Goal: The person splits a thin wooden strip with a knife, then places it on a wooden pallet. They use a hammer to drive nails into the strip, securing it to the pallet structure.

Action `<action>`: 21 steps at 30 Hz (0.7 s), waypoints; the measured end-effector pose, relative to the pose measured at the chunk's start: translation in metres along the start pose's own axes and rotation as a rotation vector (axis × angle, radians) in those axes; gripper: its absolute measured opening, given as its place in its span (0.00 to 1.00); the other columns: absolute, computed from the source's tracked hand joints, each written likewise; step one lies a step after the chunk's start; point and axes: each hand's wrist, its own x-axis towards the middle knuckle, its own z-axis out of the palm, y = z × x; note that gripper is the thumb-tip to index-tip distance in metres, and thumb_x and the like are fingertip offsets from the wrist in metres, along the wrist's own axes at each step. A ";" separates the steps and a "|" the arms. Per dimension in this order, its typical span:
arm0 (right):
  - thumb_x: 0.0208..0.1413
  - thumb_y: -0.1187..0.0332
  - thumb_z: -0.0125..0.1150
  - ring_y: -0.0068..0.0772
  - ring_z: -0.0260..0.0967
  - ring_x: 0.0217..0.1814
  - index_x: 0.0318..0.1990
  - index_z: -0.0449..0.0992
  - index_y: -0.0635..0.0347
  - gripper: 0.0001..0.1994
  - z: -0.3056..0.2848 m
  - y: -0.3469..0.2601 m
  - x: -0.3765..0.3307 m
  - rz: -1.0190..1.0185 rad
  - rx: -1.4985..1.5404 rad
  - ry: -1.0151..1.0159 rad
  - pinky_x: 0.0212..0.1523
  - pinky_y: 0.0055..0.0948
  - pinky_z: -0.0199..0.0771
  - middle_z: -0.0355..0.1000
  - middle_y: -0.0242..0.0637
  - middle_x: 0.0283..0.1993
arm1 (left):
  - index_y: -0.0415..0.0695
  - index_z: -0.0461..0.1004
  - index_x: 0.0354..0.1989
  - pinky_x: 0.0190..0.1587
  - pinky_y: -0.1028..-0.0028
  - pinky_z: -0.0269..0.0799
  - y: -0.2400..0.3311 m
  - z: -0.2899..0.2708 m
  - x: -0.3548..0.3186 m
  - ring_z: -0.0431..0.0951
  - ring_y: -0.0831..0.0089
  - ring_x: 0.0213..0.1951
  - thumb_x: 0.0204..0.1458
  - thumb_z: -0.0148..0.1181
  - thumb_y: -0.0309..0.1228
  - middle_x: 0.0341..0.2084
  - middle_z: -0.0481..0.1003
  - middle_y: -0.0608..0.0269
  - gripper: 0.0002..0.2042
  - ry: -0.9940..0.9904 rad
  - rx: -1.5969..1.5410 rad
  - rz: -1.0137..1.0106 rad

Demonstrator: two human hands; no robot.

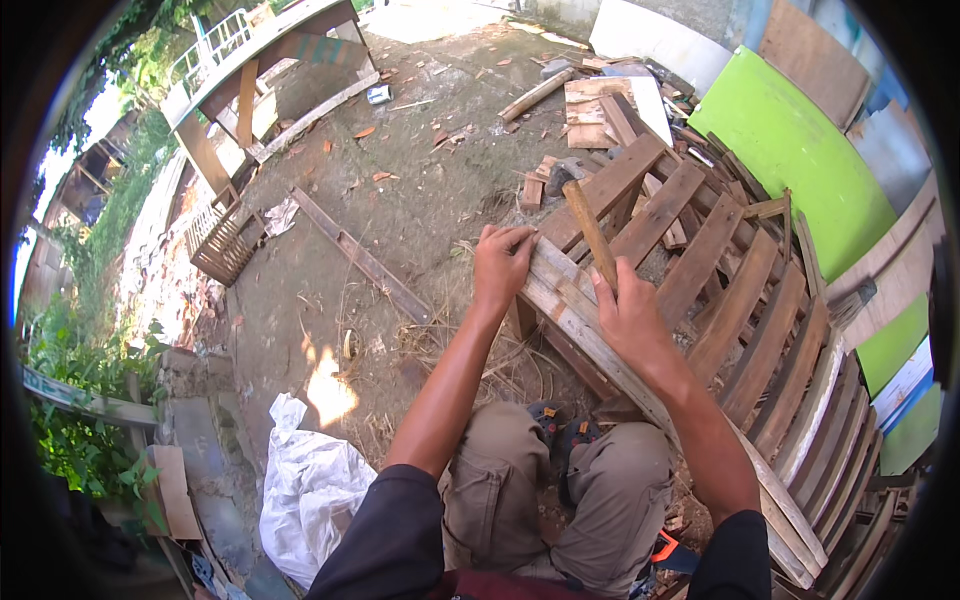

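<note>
In my right hand [632, 315] is a light-brown wooden handle [590, 228], its bare end pointing up and away from me. Any tool head on it is hidden. My left hand [503, 262] is closed, fingertips pressed together at the far end of a long pale plank [650, 385]. Whether a small item is pinched there is too small to tell. The plank runs along the near edge of a slatted wooden pallet [712, 255], whose brown slats lie to the right of my hands.
A white sack [310, 490] lies left of my knees. Ahead are a loose wooden strip [360, 255], a brown plastic crate [222, 240] and a tilted wooden table [290, 75]. Green boards [800, 150] lean at the right. An orange-handled tool [664, 546] lies beside my right leg.
</note>
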 end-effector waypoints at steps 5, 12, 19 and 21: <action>0.69 0.60 0.52 0.73 0.72 0.42 0.43 0.67 0.69 0.16 0.015 0.018 0.011 -0.044 -0.018 0.102 0.43 0.60 0.68 0.73 0.67 0.35 | 0.40 0.85 0.40 0.48 0.65 0.74 -0.002 0.003 0.001 0.78 0.60 0.40 0.50 0.70 0.28 0.38 0.84 0.54 0.09 0.002 -0.017 -0.003; 0.69 0.59 0.53 0.72 0.71 0.40 0.42 0.67 0.68 0.16 0.040 0.042 0.019 -0.131 0.025 0.181 0.39 0.57 0.68 0.72 0.65 0.32 | 0.40 0.85 0.40 0.48 0.66 0.74 -0.004 0.004 0.002 0.77 0.60 0.41 0.51 0.70 0.27 0.38 0.84 0.56 0.09 -0.032 -0.007 0.002; 0.69 0.60 0.53 0.72 0.71 0.36 0.41 0.67 0.67 0.15 0.034 0.035 0.015 -0.044 0.079 0.144 0.35 0.56 0.67 0.71 0.63 0.28 | 0.41 0.84 0.45 0.47 0.69 0.74 -0.010 -0.007 0.008 0.79 0.69 0.42 0.57 0.65 0.29 0.41 0.84 0.60 0.10 -0.151 -0.224 -0.200; 0.69 0.60 0.52 0.72 0.71 0.36 0.41 0.67 0.67 0.15 0.035 0.037 0.016 -0.088 0.084 0.166 0.35 0.55 0.67 0.71 0.63 0.28 | 0.41 0.83 0.48 0.47 0.71 0.74 -0.019 -0.009 0.019 0.80 0.74 0.43 0.62 0.62 0.34 0.42 0.84 0.62 0.12 -0.137 -0.330 -0.246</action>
